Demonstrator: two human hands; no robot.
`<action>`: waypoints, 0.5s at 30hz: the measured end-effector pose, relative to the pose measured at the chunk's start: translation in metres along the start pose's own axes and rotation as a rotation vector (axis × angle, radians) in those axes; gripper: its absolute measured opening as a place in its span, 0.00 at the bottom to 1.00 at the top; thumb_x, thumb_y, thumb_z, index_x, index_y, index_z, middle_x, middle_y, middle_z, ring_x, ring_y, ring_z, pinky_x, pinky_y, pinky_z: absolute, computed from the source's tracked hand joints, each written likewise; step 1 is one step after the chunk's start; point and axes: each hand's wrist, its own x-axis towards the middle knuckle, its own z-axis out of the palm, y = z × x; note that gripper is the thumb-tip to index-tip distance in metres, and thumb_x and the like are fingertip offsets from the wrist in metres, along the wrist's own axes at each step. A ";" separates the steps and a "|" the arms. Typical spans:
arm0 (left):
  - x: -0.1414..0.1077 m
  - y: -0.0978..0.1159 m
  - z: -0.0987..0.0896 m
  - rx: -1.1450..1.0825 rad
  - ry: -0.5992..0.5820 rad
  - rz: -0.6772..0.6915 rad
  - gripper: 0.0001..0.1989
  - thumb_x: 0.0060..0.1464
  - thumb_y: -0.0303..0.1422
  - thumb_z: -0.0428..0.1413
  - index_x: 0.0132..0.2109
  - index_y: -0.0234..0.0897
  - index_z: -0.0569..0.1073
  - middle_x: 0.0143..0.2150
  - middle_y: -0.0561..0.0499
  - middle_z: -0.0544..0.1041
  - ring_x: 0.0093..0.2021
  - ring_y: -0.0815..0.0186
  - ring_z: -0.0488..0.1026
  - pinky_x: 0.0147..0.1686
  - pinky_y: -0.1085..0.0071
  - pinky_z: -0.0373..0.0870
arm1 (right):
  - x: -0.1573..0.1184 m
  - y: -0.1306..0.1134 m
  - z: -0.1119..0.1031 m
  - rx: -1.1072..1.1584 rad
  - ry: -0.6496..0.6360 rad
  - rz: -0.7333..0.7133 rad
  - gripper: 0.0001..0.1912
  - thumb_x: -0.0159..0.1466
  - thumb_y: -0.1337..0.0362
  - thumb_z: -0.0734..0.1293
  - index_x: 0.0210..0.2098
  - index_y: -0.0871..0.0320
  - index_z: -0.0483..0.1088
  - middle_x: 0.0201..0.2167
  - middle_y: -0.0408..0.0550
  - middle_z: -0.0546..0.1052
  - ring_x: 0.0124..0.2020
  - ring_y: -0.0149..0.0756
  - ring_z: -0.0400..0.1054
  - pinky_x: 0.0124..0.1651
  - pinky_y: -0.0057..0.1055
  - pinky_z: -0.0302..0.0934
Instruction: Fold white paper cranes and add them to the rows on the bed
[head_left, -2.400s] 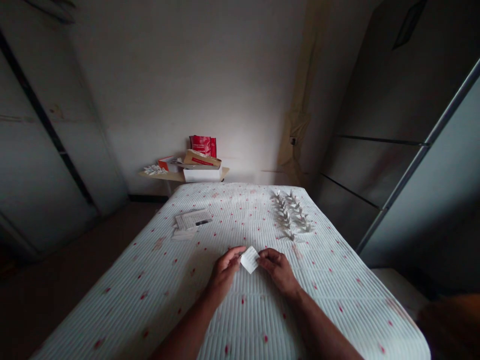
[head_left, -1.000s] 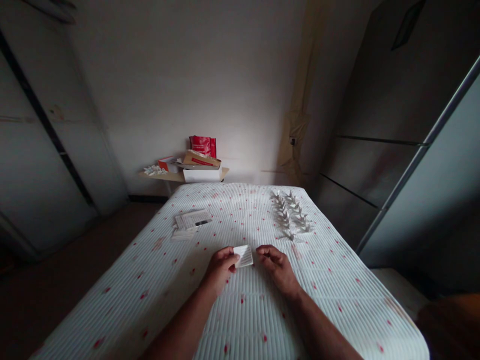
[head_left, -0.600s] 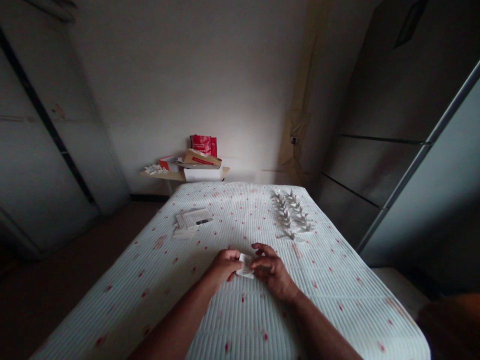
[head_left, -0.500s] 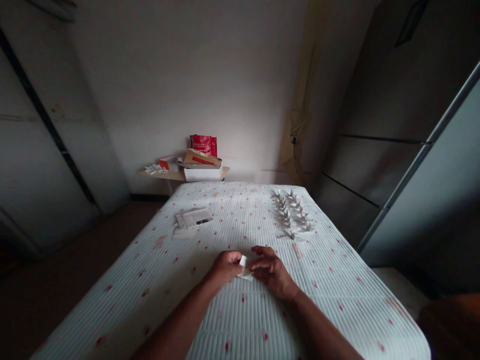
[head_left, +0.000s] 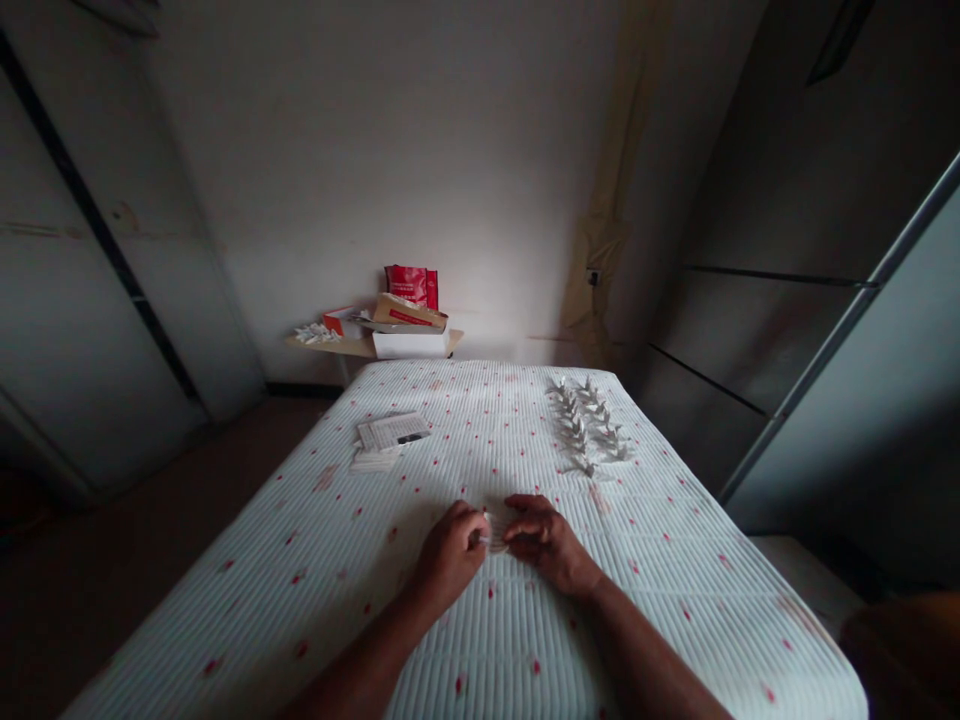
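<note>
A small piece of folded paper (head_left: 496,533) lies between my two hands, low over the middle of the bed. My left hand (head_left: 450,550) has its fingers curled and pinches the paper's left edge. From the other side, my right hand (head_left: 553,548) grips the right edge, with thumb and bent fingers around it. Much of the paper is hidden behind the fingers. Beyond my right hand stand several folded paper cranes (head_left: 576,428) in two rows. Printed paper sheets (head_left: 386,432) lie loosely stacked beyond my left hand.
A striped bedspread with red flecks (head_left: 300,560) covers the bed. Behind it, a small table (head_left: 352,347) carries a white box (head_left: 411,345), a cardboard packet (head_left: 409,312), a red bag (head_left: 411,285) and several white pieces (head_left: 316,333). A dark cabinet (head_left: 720,330) stands to the right.
My left hand has turned and its fingers have curled in over the paper's edge, so less of the paper shows. My right hand stays nearly in place. The view has shifted slightly.
</note>
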 end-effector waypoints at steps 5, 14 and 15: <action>0.000 0.001 0.000 0.010 -0.015 0.040 0.10 0.42 0.19 0.47 0.25 0.35 0.70 0.28 0.51 0.68 0.31 0.69 0.67 0.33 0.75 0.61 | 0.000 -0.005 -0.002 -0.025 -0.008 0.003 0.07 0.54 0.67 0.68 0.32 0.54 0.77 0.48 0.51 0.70 0.49 0.42 0.64 0.49 0.37 0.60; -0.002 0.005 -0.003 -0.025 -0.059 0.041 0.06 0.42 0.23 0.51 0.24 0.35 0.71 0.27 0.52 0.68 0.30 0.69 0.67 0.31 0.75 0.60 | 0.007 -0.009 0.003 -0.114 0.067 0.063 0.06 0.52 0.71 0.67 0.27 0.56 0.76 0.41 0.51 0.74 0.47 0.41 0.65 0.48 0.37 0.59; -0.001 0.004 -0.002 -0.020 -0.056 0.032 0.07 0.42 0.23 0.50 0.23 0.35 0.71 0.26 0.52 0.68 0.29 0.69 0.67 0.31 0.75 0.60 | 0.008 -0.010 0.003 -0.123 0.075 0.079 0.06 0.52 0.72 0.68 0.26 0.57 0.76 0.41 0.52 0.74 0.47 0.41 0.65 0.48 0.37 0.59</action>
